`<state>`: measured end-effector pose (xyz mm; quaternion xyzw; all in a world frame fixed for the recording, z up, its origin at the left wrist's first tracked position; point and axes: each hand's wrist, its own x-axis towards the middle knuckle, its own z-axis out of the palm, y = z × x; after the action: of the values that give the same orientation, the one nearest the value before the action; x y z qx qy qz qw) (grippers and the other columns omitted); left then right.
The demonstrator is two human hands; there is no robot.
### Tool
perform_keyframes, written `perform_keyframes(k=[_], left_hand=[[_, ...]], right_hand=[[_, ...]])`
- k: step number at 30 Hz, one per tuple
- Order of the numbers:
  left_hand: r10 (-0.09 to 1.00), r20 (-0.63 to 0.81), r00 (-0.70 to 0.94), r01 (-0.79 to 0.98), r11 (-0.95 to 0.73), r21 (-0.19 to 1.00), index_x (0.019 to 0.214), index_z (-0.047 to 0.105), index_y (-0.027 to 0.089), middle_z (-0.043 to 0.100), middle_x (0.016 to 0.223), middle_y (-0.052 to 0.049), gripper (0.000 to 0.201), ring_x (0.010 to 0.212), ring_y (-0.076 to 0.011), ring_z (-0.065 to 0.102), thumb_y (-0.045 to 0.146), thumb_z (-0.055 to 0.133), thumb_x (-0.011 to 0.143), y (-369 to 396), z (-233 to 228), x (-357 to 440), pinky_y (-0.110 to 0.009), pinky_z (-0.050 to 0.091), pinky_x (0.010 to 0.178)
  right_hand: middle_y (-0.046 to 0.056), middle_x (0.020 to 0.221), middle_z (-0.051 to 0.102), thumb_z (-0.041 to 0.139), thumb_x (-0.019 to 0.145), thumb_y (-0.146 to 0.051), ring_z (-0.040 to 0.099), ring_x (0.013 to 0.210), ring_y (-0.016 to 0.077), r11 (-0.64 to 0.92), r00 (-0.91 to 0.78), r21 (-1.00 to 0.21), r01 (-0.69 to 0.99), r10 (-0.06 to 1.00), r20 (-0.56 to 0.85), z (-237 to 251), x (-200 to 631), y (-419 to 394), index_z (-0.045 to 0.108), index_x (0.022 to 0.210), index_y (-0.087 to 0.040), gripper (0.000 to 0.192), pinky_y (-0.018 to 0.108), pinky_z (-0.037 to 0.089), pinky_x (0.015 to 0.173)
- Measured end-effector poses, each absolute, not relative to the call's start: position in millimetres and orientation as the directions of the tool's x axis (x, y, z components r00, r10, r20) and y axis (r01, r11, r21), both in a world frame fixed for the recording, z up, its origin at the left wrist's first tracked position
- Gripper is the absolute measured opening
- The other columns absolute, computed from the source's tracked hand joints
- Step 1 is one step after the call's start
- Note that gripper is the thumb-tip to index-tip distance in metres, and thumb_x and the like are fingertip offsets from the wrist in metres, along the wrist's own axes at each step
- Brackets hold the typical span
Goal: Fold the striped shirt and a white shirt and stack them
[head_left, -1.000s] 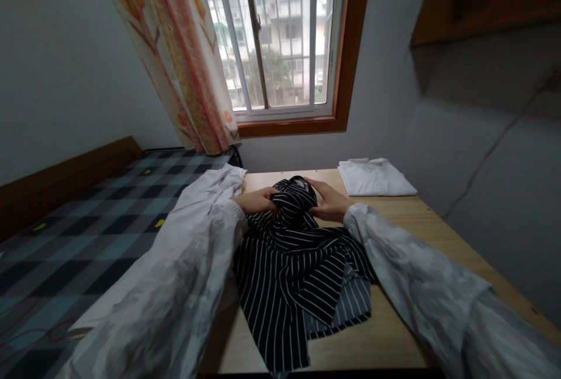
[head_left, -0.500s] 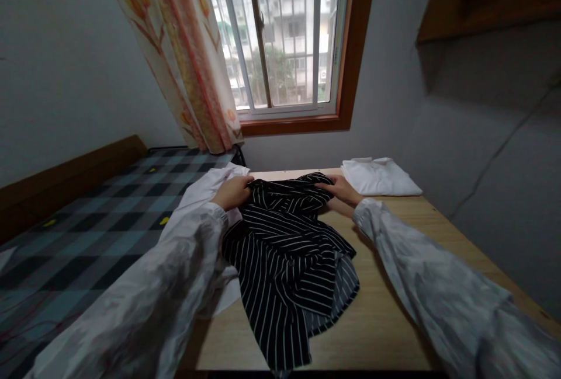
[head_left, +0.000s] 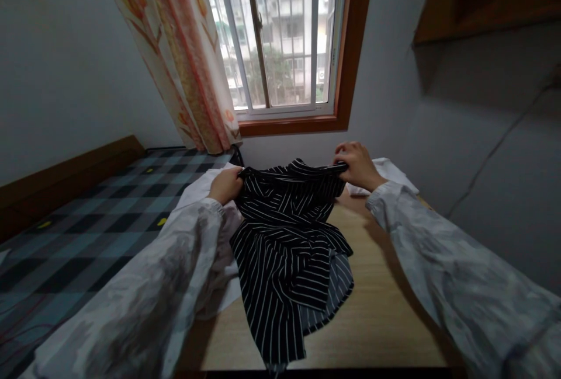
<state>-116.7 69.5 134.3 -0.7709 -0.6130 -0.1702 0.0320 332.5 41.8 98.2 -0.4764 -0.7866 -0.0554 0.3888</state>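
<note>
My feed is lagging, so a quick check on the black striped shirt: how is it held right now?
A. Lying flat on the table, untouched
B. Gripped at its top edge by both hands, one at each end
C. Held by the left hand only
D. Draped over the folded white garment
B: the left hand and the right hand each clutch an end of the top edge of the black striped shirt, whose lower part lies on the wooden table.

- Home bedroom, small.
- Bed w/ checked cover + wood frame, left.
- Floral curtain, barred window, apt blocks outside.
- Wood surface w/ clothes.
</note>
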Motion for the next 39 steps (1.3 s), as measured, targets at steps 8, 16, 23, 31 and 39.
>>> perform_keyframes(k=[8, 16, 23, 31, 39], left_hand=[[0.942, 0.263, 0.208, 0.873, -0.300, 0.385, 0.096, 0.068, 0.019, 0.076, 0.102, -0.010, 0.025, 0.095, -0.0257, 0.067, 0.016, 0.048, 0.083, 83.5, 113.7, -122.5, -0.035, 0.054, 0.087], [0.964, 0.231, 0.135, 0.937, -0.200, 0.287, 0.107, 0.068, 0.020, 0.078, 0.110, -0.012, 0.024, 0.101, -0.0281, 0.071, 0.021, 0.053, 0.088, 86.6, 114.8, -132.3, -0.035, 0.054, 0.089], [0.956, 0.240, 0.168, 0.925, -0.237, 0.297, 0.120, 0.072, 0.018, 0.081, 0.120, -0.010, 0.039, 0.115, -0.0278, 0.072, 0.022, 0.053, 0.087, 88.7, 107.9, -148.7, -0.034, 0.055, 0.103], [0.957, 0.243, 0.158, 0.906, -0.238, 0.351, 0.125, 0.072, 0.015, 0.079, 0.127, -0.013, 0.046, 0.117, -0.0280, 0.072, 0.017, 0.055, 0.082, 87.8, 108.1, -152.5, -0.035, 0.054, 0.108], [0.910, 0.409, 0.072, 0.870, -0.258, 0.420, 0.121, 0.069, 0.014, 0.078, 0.122, -0.014, 0.038, 0.112, -0.0299, 0.071, 0.012, 0.052, 0.087, 106.2, 116.7, -152.1, -0.041, 0.056, 0.104]], right_hand=[[0.002, 0.088, 0.072, 0.072, 0.079, -0.069, 0.067, 0.087, 0.0252, 0.338, 0.205, -0.939, 0.055, 0.917, 0.342, 55.3, 320.7, 59.9, 0.065, 0.099, -0.025, 0.049, 0.038, 0.057, 0.081], [0.007, 0.101, 0.080, 0.086, 0.075, -0.078, 0.072, 0.092, 0.0273, 0.376, -0.094, -0.837, 0.397, 0.924, 0.370, 42.9, 315.7, 46.2, 0.076, 0.108, -0.023, 0.065, 0.039, 0.059, 0.086], [0.007, 0.082, 0.073, 0.095, 0.064, -0.058, 0.065, 0.076, 0.0240, 0.421, -0.394, -0.537, 0.731, 0.903, 0.173, 12.2, 343.8, 46.6, 0.075, 0.068, -0.023, 0.041, 0.036, 0.054, 0.076], [0.001, 0.077, 0.067, 0.065, 0.086, -0.056, 0.061, 0.078, 0.0228, 0.197, 0.196, -0.935, 0.294, 0.945, 0.261, 25.8, 349.3, 66.2, 0.063, 0.084, -0.025, 0.031, 0.035, 0.053, 0.073], [0.002, 0.082, 0.069, 0.089, 0.075, -0.051, 0.065, 0.075, 0.0195, 0.308, 0.367, -0.951, -0.033, 0.889, 0.276, 105.3, 378.3, 97.0, 0.065, 0.088, -0.023, 0.039, 0.032, 0.057, 0.070]])
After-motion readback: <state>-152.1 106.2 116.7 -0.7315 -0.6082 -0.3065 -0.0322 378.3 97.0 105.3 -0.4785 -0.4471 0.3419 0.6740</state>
